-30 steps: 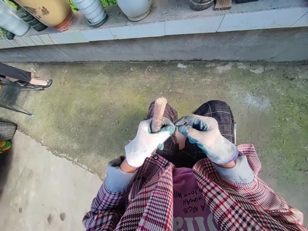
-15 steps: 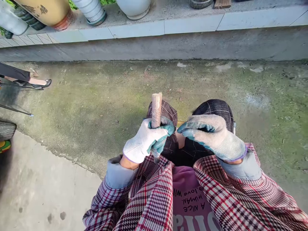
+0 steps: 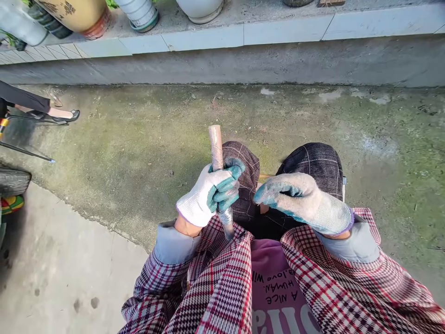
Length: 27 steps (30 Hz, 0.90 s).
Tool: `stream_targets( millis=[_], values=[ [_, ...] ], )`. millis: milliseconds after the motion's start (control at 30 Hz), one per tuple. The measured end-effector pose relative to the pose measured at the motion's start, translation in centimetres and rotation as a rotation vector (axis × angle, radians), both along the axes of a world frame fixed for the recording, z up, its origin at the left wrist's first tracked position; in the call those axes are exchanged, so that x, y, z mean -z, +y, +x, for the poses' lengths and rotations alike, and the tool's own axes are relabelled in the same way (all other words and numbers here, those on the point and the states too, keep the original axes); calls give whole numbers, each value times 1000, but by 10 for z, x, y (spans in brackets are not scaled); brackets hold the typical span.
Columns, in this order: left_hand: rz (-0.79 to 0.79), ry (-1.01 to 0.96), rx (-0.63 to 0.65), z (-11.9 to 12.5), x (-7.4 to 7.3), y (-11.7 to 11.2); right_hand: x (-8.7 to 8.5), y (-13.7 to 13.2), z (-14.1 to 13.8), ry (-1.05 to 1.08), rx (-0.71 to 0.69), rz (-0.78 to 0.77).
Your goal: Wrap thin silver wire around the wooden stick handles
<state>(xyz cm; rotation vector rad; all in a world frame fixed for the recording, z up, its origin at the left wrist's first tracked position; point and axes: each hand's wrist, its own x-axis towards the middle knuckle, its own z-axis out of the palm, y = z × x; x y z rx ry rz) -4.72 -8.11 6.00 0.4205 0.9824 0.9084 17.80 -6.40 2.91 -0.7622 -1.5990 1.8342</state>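
My left hand point(image 3: 206, 197), in a white and teal glove, is wrapped round a tan cardboard-like tube point(image 3: 216, 148). The tube stands nearly upright over my left knee, and thin wire or thread is wound round its lower end point(image 3: 227, 218). My right hand point(image 3: 301, 199), in a grey and teal glove, hovers just right of the tube above my lap. Its fingertips are pinched together, and what they hold is too small to make out. I sit with both knees point(image 3: 313, 160) in dark checked trousers.
Mossy concrete ground point(image 3: 139, 134) lies ahead, ending at a low tiled kerb point(image 3: 243, 37) with several pots point(image 3: 73, 14) on it. At far left are another person's foot in a black shoe point(image 3: 64, 115), a thin rod point(image 3: 28, 153) and a tyre point(image 3: 14, 181).
The tube has turned from leaning right to nearly upright, and its lower wound end now shows below my left hand. My right hand has drawn away from the left.
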Motion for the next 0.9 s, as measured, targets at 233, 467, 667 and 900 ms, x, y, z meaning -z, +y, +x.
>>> stream_targets(
  millis=[233,467,667,900],
  values=[
    [18,185,60,-1,0,-3,-8,3,6,-134,44,142],
    [40,231,6,2,-5,-4,-3,-3,0,-205,49,123],
    [65,261,5,4,-18,-6,-8,-6,0,-304,25,216],
    [59,357,44,10,-25,-12,-14,-6,-12,-587,124,549]
  ],
)
